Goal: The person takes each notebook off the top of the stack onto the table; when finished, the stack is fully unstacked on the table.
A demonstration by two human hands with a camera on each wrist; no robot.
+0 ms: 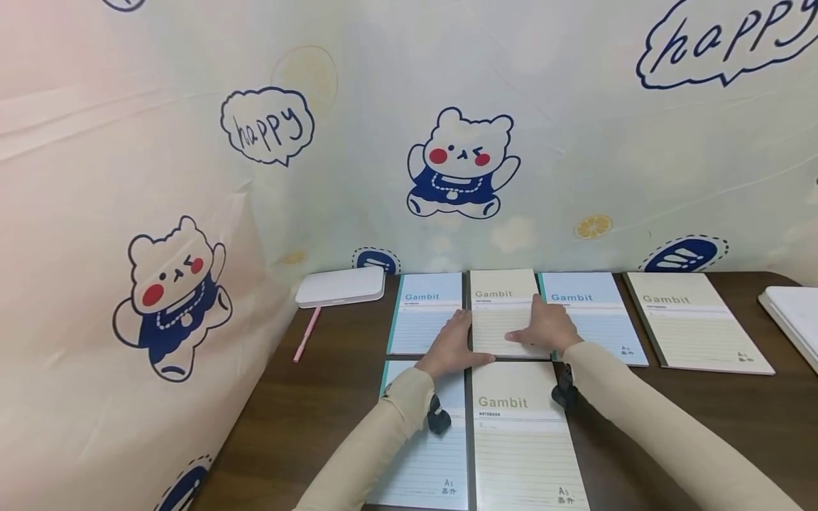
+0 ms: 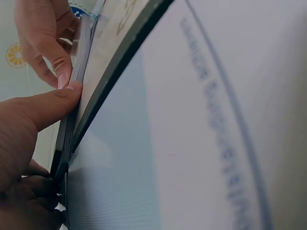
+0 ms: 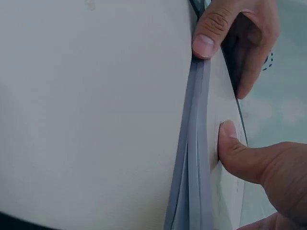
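A cream "Gambit" notebook (image 1: 503, 297) lies in the middle of the back row on the brown table (image 1: 307, 419). My left hand (image 1: 450, 345) holds its left edge, thumb (image 2: 53, 103) pressed against the edge and the other fingers curled beside the spine. My right hand (image 1: 548, 328) holds its right edge, with the thumb (image 3: 240, 153) laid on the cover. Blue notebooks (image 1: 424, 316) (image 1: 591, 316) flank it. A blue notebook (image 1: 428, 454) and another cream notebook (image 1: 524, 447) lie in front, under my forearms.
A further cream notebook (image 1: 696, 326) lies at the back right, and a white stack (image 1: 795, 316) sits at the right edge. A white case (image 1: 341, 286) and a pink pen (image 1: 306, 335) are at the back left. Printed cloth (image 1: 160, 177) hangs behind and to the left.
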